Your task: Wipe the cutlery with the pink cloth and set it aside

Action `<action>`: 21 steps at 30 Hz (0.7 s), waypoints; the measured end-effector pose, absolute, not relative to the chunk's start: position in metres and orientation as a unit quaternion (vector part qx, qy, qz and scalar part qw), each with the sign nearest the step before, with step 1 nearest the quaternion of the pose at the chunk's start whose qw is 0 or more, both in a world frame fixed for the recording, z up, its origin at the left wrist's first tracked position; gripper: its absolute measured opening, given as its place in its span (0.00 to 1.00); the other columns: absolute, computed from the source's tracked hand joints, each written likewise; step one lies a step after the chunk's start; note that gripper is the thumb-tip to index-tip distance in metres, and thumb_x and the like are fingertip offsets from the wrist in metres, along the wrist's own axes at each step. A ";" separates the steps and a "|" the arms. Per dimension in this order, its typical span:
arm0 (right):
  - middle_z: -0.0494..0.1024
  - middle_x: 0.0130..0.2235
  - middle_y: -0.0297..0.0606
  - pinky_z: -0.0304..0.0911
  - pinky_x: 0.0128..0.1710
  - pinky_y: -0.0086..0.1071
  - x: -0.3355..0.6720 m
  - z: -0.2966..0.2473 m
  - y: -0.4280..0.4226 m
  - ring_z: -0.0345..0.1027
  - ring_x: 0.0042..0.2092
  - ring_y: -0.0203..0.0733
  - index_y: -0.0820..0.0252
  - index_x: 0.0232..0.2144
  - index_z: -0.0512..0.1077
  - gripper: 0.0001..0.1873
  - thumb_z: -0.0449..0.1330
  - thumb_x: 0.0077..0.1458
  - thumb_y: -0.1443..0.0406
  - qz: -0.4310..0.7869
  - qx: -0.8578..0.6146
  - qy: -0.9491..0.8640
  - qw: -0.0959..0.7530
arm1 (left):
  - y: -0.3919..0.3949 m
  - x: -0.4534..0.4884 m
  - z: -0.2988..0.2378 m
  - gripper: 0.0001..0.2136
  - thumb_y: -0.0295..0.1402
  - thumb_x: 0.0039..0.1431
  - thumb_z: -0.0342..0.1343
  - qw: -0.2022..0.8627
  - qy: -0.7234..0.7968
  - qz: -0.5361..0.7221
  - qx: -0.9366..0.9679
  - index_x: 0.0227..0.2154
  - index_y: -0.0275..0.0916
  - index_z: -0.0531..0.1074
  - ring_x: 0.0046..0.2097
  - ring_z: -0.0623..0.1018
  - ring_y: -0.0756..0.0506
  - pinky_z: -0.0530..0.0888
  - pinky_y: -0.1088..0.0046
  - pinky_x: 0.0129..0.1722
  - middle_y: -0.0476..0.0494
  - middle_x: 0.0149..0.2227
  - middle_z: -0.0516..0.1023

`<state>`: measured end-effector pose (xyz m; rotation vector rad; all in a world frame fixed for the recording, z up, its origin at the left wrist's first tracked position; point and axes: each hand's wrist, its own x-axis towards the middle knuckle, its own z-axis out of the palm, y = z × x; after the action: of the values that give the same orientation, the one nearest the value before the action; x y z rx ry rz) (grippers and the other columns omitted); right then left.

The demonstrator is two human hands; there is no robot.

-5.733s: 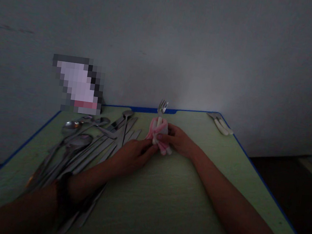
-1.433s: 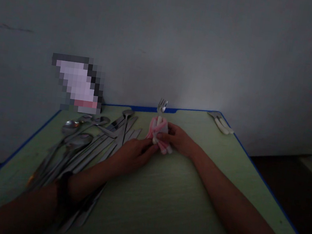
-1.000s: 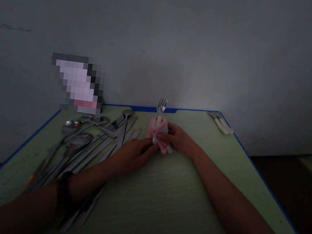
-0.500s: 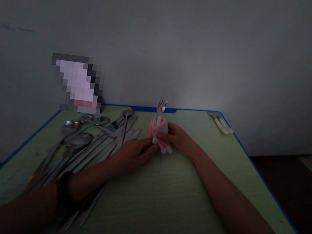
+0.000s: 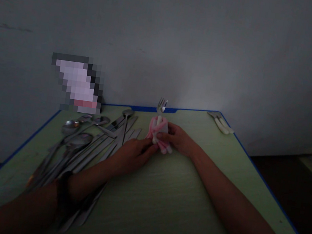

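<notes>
A fork [image 5: 162,106] with a white handle points its tines toward the wall, above the middle of the table. Around its handle is a pink and white cloth [image 5: 163,127]. My right hand [image 5: 180,138] is closed on the cloth from the right side, thumb in front. From the lower left, my left hand [image 5: 136,152] pinches the bottom end of the fork's handle, beside the cloth's hanging edge. Its fingertips are partly hidden by the cloth.
Several spoons and knives [image 5: 90,154] lie in a loose pile on the left, partly under my left forearm. Two white-handled utensils [image 5: 221,125] rest at the far right corner. A blurred-out upright object [image 5: 77,83] leans at the back left. The green table [image 5: 185,201] has a blue edge.
Almost nothing differs. Both hands stay on the fork and cloth, with only a slight shift of the cloth's lower edge.
</notes>
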<state>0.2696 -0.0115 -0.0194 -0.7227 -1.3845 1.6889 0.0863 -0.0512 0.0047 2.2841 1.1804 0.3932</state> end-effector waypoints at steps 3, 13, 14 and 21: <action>0.75 0.35 0.34 0.64 0.33 0.27 0.269 -0.019 -0.012 0.68 0.33 0.33 0.60 0.39 0.69 0.19 0.66 0.44 0.63 0.674 -0.290 -0.545 0.405 | -0.051 0.086 0.004 0.18 0.41 0.64 0.39 0.267 0.441 0.140 0.845 0.35 0.37 0.72 0.25 0.71 0.50 0.63 0.76 0.25 0.50 0.22 0.71; 0.75 0.35 0.34 0.65 0.36 0.29 0.270 -0.019 -0.012 0.68 0.34 0.34 0.60 0.39 0.69 0.20 0.67 0.42 0.63 0.660 -0.284 -0.552 0.422 | -0.052 0.086 0.007 0.17 0.41 0.64 0.39 0.277 0.441 0.143 0.842 0.34 0.38 0.71 0.24 0.71 0.49 0.64 0.76 0.25 0.51 0.21 0.71; 0.75 0.35 0.34 0.65 0.37 0.29 0.270 -0.019 -0.012 0.68 0.34 0.34 0.60 0.40 0.70 0.21 0.67 0.42 0.63 0.662 -0.279 -0.549 0.427 | -0.052 0.086 0.006 0.17 0.41 0.64 0.39 0.279 0.442 0.146 0.840 0.33 0.38 0.70 0.24 0.71 0.49 0.64 0.76 0.25 0.51 0.20 0.71; 0.75 0.33 0.32 0.64 0.37 0.29 0.270 -0.025 -0.009 0.68 0.33 0.33 0.59 0.37 0.73 0.16 0.67 0.43 0.61 0.679 -0.253 -0.532 0.438 | -0.054 0.086 0.009 0.19 0.43 0.64 0.38 0.292 0.452 0.169 0.826 0.31 0.38 0.69 0.23 0.70 0.50 0.63 0.76 0.24 0.51 0.20 0.69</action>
<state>0.2702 -0.0095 -0.0255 -0.6280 -1.3230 1.6873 0.0856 -0.0536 0.0089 2.2011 1.2059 0.4506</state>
